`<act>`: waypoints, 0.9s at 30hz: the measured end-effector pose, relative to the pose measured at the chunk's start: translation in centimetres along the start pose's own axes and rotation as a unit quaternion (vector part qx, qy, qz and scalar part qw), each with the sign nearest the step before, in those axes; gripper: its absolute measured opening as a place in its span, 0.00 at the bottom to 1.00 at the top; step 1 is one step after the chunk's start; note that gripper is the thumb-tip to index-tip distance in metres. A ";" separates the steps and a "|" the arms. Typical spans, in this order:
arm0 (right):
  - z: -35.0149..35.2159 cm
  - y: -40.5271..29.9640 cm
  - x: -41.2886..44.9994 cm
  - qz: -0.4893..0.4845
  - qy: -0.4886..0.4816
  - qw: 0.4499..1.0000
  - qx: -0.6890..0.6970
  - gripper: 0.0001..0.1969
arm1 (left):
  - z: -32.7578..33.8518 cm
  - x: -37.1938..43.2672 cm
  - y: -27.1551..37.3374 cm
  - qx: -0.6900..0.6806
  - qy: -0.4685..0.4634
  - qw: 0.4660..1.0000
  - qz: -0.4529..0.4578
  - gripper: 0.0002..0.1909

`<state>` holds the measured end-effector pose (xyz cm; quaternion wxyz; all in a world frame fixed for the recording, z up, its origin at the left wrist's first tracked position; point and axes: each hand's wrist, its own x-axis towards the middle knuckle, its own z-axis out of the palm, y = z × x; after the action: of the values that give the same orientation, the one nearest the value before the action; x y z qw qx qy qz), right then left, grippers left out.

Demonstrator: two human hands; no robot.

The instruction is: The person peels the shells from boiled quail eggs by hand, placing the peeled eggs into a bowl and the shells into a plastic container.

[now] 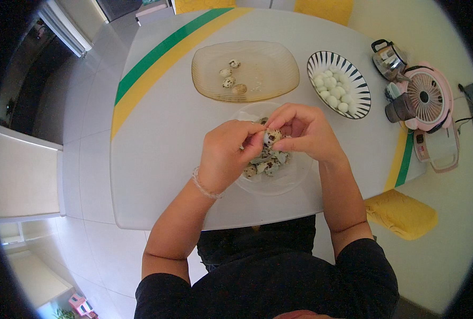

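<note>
My right hand (306, 133) holds a speckled quail egg (273, 136) between thumb and fingers, and a pale patch shows on the egg's left side. The thumb and forefinger of my left hand (234, 145) are pinched together at that same side. Whether they hold a bit of shell cannot be told. Below both hands, a clear plate (296, 179) bears a heap of broken, speckled eggshells (269, 164). Several whole speckled eggs (229, 82) lie on an amber glass tray (276, 60) beyond. Peeled white eggs (334, 89) fill part of a striped oval bowl (360, 85).
At the table's right stand a glass kettle (390, 60), a dark cup (400, 108), a small patterned cup (392, 91) and a pink fan (428, 95). A yellow-covered seat (402, 213) is by the near right edge. The table edge (160, 229) runs before my body.
</note>
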<state>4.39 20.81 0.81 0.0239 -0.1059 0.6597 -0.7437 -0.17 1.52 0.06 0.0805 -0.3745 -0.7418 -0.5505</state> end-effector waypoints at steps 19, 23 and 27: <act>-0.4 0.2 -0.2 -0.041 -0.052 0.998 0.012 0.14 | 0.0 0.0 -0.9 0.050 0.013 0.999 -0.013 0.04; -0.5 -0.6 -0.3 -0.071 -0.037 0.996 0.045 0.13 | -0.1 0.1 -1.3 0.057 -0.016 0.998 -0.031 0.06; -1.1 -0.2 -0.1 -0.103 -0.024 0.994 0.017 0.14 | 0.3 0.2 -0.9 0.025 -0.017 0.998 0.047 0.09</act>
<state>4.32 21.92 0.84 -0.0348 -0.1908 0.6316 -0.7506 -0.86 1.77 -0.61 0.1032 -0.4162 -0.7382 -0.5208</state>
